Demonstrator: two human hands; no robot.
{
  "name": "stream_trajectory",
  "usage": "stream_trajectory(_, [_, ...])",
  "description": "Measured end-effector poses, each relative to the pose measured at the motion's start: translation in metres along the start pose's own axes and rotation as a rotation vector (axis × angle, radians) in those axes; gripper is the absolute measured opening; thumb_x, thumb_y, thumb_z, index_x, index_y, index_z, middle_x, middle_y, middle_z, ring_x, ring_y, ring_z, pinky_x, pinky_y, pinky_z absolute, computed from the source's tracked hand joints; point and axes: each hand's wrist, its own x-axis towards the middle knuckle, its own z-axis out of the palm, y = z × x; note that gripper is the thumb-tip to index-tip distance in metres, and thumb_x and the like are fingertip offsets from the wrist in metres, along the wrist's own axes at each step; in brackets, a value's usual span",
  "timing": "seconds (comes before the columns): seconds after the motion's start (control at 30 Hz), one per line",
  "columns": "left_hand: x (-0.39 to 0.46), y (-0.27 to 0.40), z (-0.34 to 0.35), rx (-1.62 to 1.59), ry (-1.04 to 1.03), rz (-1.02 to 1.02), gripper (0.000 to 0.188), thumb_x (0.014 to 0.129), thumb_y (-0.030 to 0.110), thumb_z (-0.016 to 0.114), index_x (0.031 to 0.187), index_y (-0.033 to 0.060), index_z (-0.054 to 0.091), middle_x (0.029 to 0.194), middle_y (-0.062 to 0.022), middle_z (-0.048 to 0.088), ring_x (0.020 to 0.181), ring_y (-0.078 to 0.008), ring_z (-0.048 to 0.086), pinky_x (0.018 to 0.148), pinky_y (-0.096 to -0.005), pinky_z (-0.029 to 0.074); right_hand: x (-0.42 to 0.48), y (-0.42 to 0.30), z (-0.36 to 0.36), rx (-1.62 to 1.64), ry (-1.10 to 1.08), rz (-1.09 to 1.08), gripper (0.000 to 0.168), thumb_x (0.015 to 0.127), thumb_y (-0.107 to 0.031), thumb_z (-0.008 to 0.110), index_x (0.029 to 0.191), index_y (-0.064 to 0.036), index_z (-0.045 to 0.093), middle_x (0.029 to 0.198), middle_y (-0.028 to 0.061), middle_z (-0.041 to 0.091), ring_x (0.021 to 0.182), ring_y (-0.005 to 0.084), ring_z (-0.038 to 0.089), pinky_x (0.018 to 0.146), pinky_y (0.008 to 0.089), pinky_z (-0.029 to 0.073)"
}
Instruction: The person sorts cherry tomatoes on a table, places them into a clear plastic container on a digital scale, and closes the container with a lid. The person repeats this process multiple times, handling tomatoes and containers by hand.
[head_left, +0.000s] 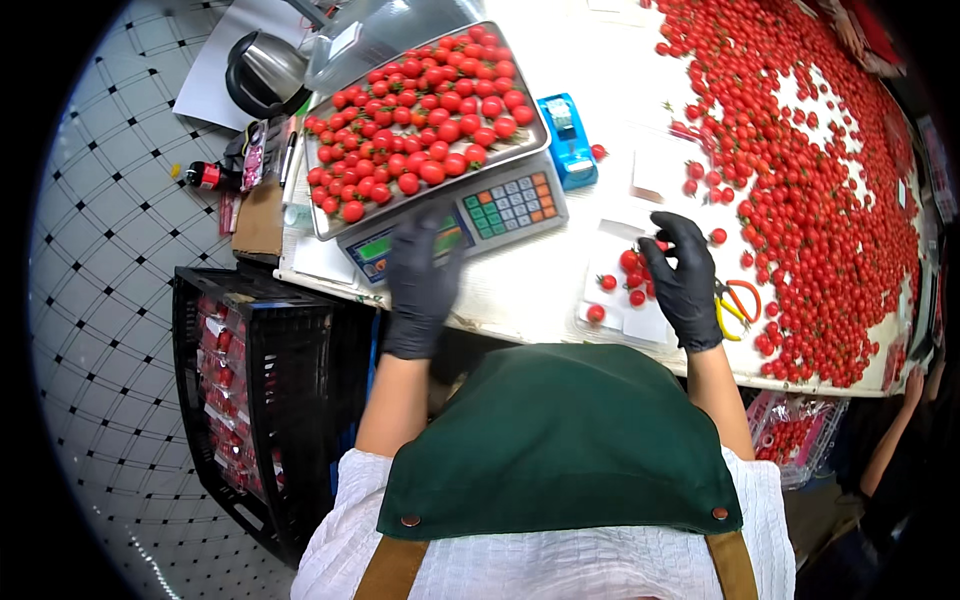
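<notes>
My left hand (421, 289), in a black glove, is blurred above the front panel of a digital scale (517, 206) and hides part of its display. Its fingers look apart, with nothing visible in them. On the scale rests a metal tray (541, 139) full of cherry tomatoes (420, 120). My right hand (684, 281), also gloved in black, hovers with curled fingers beside several loose tomatoes (634, 277) in a clear plastic container (611, 324). A bit of red shows between its thumb and forefinger; whether it is gripped is unclear.
Orange-and-yellow-handled snips (731, 307) lie right of my right hand, before a wide spread of tomatoes (810, 292). A blue tape dispenser (571, 142) stands beside the scale. At left are a kettle (268, 73) and a black crate (251, 375) holding packed tomatoes. Other people's arms show at right.
</notes>
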Motion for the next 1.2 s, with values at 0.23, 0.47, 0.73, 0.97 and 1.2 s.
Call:
stream_trajectory(0.23, [0.014,-0.090,-0.055,0.281,-0.012,-0.288,0.038,0.075,0.030,0.069,0.100,0.0043,0.059,0.088,-0.0120,0.058,0.080,-0.0275,0.057,0.070,-0.0374,0.046,0.087,-0.078,0.078,-0.035,-0.189,-0.440,0.039,0.074,-0.014,0.067,0.109,-0.004,0.052,0.095,0.0155,0.057,0.087,0.0312,0.056,0.072,0.0380,0.047])
stream_trajectory(0.47, [0.030,-0.094,-0.024,0.272,0.038,-0.152,0.058,0.067,0.037,0.074,0.107,0.0016,0.051,0.090,-0.0152,0.053,0.082,-0.0313,0.054,0.070,-0.0406,0.046,0.105,-0.111,0.134,-0.386,-0.245,-0.504,0.056,0.066,-0.036,0.072,0.109,-0.008,0.052,0.080,0.0095,0.056,0.075,0.0253,0.057,0.061,0.0390,0.046])
stream_trajectory(0.73, [0.045,-0.101,-0.011,-0.013,-0.092,-0.181,0.083,0.060,0.034,0.079,0.128,0.0092,0.038,0.104,-0.0180,0.047,0.094,-0.0320,0.053,0.077,-0.0414,0.046,0.111,-0.114,0.146,-0.217,-0.433,-0.357,0.064,0.068,-0.022,0.072,0.125,-0.010,0.045,0.102,0.0150,0.052,0.090,0.0305,0.055,0.077,0.0377,0.047])
stream_trajectory(0.97, [0.058,-0.094,-0.010,-0.112,-0.215,-0.251,0.087,0.061,0.028,0.078,0.134,0.0137,0.033,0.111,-0.0187,0.043,0.099,-0.0328,0.051,0.081,-0.0413,0.046,0.111,-0.120,0.157,-0.157,-0.489,-0.332,0.062,0.069,-0.016,0.071,0.125,-0.010,0.045,0.108,0.0174,0.051,0.096,0.0316,0.054,0.079,0.0369,0.047])
stream_trajectory(1.2, [0.060,-0.100,-0.005,-0.274,-0.181,-0.255,0.084,0.063,0.023,0.076,0.134,0.0154,0.032,0.112,-0.0156,0.042,0.100,-0.0284,0.052,0.081,-0.0379,0.047,0.113,-0.125,0.174,0.112,-0.500,-0.267,0.063,0.071,-0.006,0.066,0.129,-0.008,0.041,0.119,0.0166,0.050,0.103,0.0284,0.054,0.086,0.0336,0.045])
